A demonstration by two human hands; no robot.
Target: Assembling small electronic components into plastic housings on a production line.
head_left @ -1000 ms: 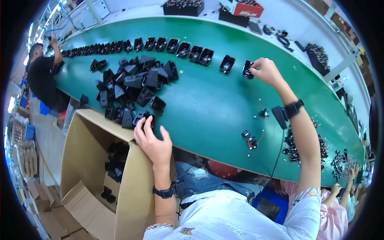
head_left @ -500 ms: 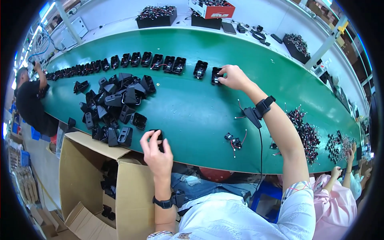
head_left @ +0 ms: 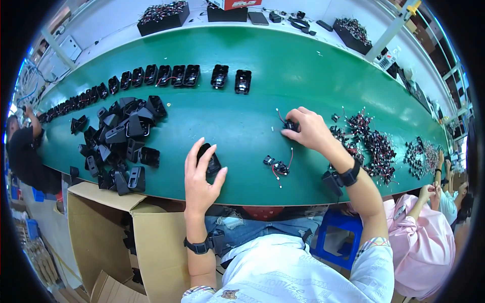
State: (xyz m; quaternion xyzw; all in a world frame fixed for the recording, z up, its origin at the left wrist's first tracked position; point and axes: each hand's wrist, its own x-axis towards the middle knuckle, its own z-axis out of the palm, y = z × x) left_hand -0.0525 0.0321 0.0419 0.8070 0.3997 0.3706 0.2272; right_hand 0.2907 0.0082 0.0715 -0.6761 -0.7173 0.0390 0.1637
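Note:
My left hand (head_left: 202,177), near the front edge of the green table, has its fingers and thumb around a black plastic housing (head_left: 212,164), partly covered by the fingers. My right hand (head_left: 309,130) pinches a small black part with thin wires (head_left: 290,125) above the table's middle. Closer to me lie a few similar wired parts (head_left: 278,166). Beyond my hands, a black open housing (head_left: 243,82) ends a long row of such housings that runs off to the left. To the left of my left hand is a heap of loose black housings (head_left: 118,134).
A large pile of wired parts (head_left: 376,144) lies right of my right hand, with another pile (head_left: 422,154) beyond it. An open cardboard box (head_left: 159,247) stands below the left front edge. Black bins (head_left: 164,20) line the back shelf. Co-workers sit at both ends.
My right hand has left the end housing of the row, come back toward me, and taken a wired part. The left hand is now around a housing farther over the table. The view has shifted.

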